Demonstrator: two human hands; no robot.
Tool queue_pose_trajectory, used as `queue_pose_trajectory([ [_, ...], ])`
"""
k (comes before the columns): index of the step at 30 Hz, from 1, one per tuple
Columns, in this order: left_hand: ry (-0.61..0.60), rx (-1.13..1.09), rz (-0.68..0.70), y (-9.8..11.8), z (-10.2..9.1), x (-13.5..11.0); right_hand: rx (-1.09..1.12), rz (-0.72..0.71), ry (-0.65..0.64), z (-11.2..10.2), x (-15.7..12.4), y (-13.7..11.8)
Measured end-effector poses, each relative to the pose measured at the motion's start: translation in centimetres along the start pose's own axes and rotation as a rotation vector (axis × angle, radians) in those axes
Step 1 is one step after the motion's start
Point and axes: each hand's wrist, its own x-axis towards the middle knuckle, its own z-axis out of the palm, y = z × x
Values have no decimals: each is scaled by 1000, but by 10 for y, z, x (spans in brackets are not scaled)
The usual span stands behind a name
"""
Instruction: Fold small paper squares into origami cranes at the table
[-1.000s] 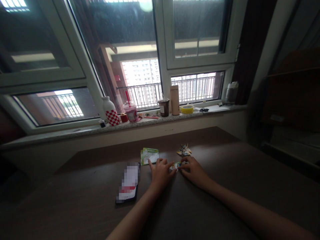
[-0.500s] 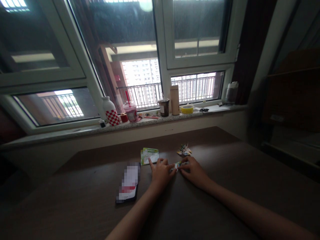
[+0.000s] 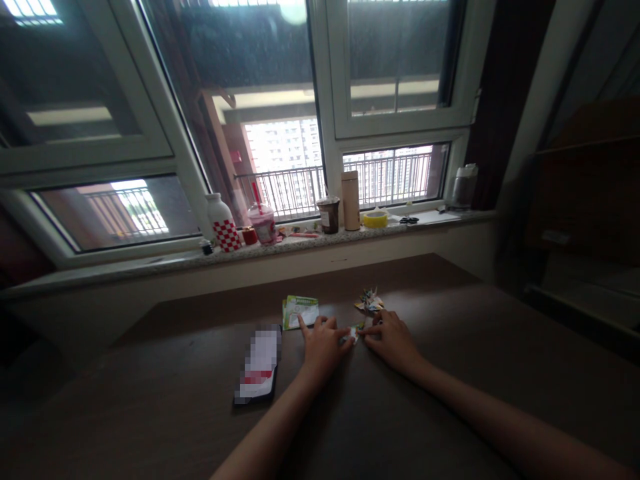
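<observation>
Between my hands, on the brown table [image 3: 190, 353], is a small green, white and yellow piece of paper [image 3: 357, 331], partly covered by fingers. My left hand [image 3: 323, 343] has its thumb and a finger closed on the left side of that paper. Its outer finger stretches toward a small stack of green-and-white paper sheets [image 3: 300, 311]. My right hand [image 3: 393, 339] has its fingertips pinched at the paper's right edge. Just beyond the right hand lies a small spiky cluster of folded paper pieces [image 3: 369, 301].
A phone [image 3: 260, 365] with a blurred screen lies left of my left arm. Along the stone windowsill [image 3: 307, 243] stand a checkered bottle [image 3: 223, 225], a pink drink cup [image 3: 262, 224], a dark drink cup [image 3: 329, 216], a tan flask [image 3: 351, 201] and a yellow tape roll [image 3: 375, 219].
The right fingers have shifted slightly to the right, showing a little more of the small paper. The left hand stays nearly where it was.
</observation>
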Motion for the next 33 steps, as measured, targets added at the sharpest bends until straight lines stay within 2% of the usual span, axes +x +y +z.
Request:
queue_pose_trajectory([
  [11,5,-6,-11,1,0,0,-120,91,22,-5,2,-1],
  [17,2,-33,-17,0,4,-2,-108,95,31,-1,3,3],
  [25,-42,-100,-38,-2,3,-3,15,-17,96,4,7,11],
  [29,-37,-129,-29,-3,4,-3,-37,-64,59,4,7,8],
  [33,-28,-153,-46,-5,4,-3,-86,-39,55,4,10,3],
])
